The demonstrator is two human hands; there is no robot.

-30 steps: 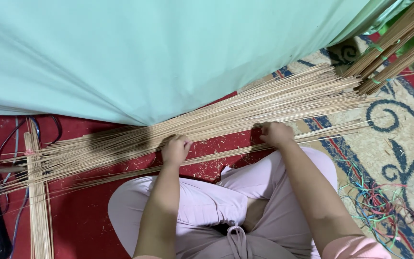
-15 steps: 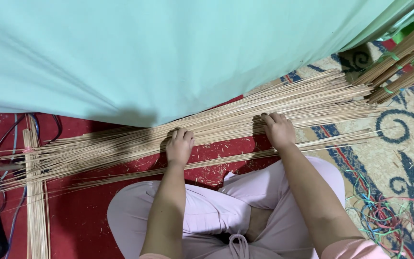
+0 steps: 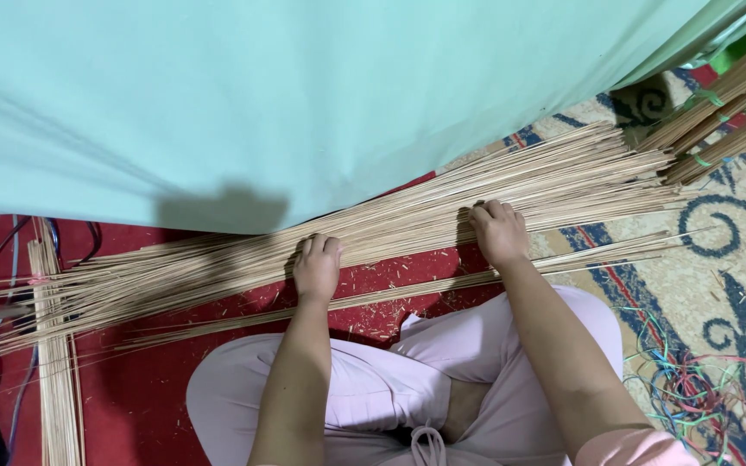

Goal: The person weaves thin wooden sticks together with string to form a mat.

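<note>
A wide pile of long thin bamboo sticks point(image 3: 407, 220) lies on the carpet, running from lower left to upper right. My left hand point(image 3: 318, 266) rests palm down on the near edge of the pile, fingers curled over the sticks. Farther right, my right hand point(image 3: 499, 231) presses on the same pile in the same way. A thinner row of sticks point(image 3: 442, 283) lies separately, closer to my crossed legs in pale pink trousers point(image 3: 390, 388).
A large mint-green cloth point(image 3: 304, 95) covers the far side. Tied stick bundles point(image 3: 723, 112) lie at the upper right, another bundle point(image 3: 55, 362) stands crosswise at the left. Coloured wires point(image 3: 692, 388) are heaped at the right. Dark cables point(image 3: 2, 259) lie at the left.
Both hands have shifted slightly away from my body onto the stick pile. The view has tilted a little, so the pile appears lower in the frame.
</note>
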